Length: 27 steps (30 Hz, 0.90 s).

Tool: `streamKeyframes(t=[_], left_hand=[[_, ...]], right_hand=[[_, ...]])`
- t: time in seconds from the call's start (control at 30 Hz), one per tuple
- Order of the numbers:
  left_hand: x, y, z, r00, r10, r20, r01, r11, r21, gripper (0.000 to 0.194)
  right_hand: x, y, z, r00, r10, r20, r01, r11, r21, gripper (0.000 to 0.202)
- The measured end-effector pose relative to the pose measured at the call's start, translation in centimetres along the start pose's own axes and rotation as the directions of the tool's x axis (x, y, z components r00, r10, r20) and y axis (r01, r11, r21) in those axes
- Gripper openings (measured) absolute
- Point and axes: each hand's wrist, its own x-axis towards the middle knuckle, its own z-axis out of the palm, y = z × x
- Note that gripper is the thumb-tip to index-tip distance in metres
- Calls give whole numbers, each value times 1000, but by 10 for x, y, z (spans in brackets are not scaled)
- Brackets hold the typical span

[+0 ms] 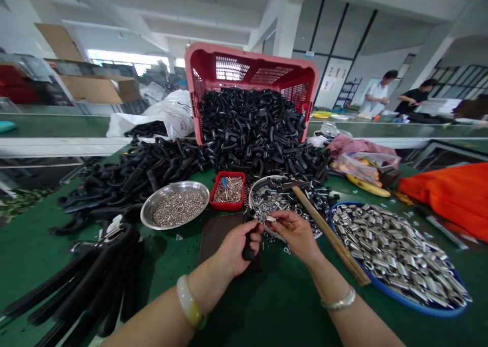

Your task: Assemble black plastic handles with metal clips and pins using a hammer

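Wrapped in the fingers of my left hand is a black plastic part, held roughly upright over a dark mat. My right hand pinches a small metal spring close to the top of that part. Whether spring and part touch is too small to tell. Just behind the hands stands a round pan with metal rings and bolts. A wooden-handled tool leans across the pan's right side, its head among the black parts.
A blue tray of metal springs is at right. Left of centre are a metal bowl of small pieces and a red box of rivet-like pins. Behind, a red crate spills black parts. Assembled black-handled tools lie front left.
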Motion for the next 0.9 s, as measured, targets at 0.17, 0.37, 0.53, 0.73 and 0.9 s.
streamKeyframes(t=[0.17, 0.37, 0.53, 0.73, 0.9], left_hand=[[1, -11, 6, 984, 161, -69, -148, 975, 164, 6], [3, -24, 2, 961, 248, -120, -218, 951, 217, 8], [-5, -15, -8, 1000, -18, 7, 18, 1000, -6, 13], [-10, -12, -11, 967, -232, 103, 243, 963, -113, 7], [-11, -8, -16, 936, -284, 209, 310, 946, -100, 10]], right_hand=[[1, -6, 0, 998, -66, -25, 64, 997, -51, 18], [-6, -8, 25, 959, -266, -97, 233, 937, -261, 21], [-2, -23, 28, 952, -306, 2, 291, 904, -313, 22], [0, -39, 30, 949, -285, 135, 314, 881, -353, 21], [-1, -44, 30, 947, -244, 208, 314, 834, -453, 17]])
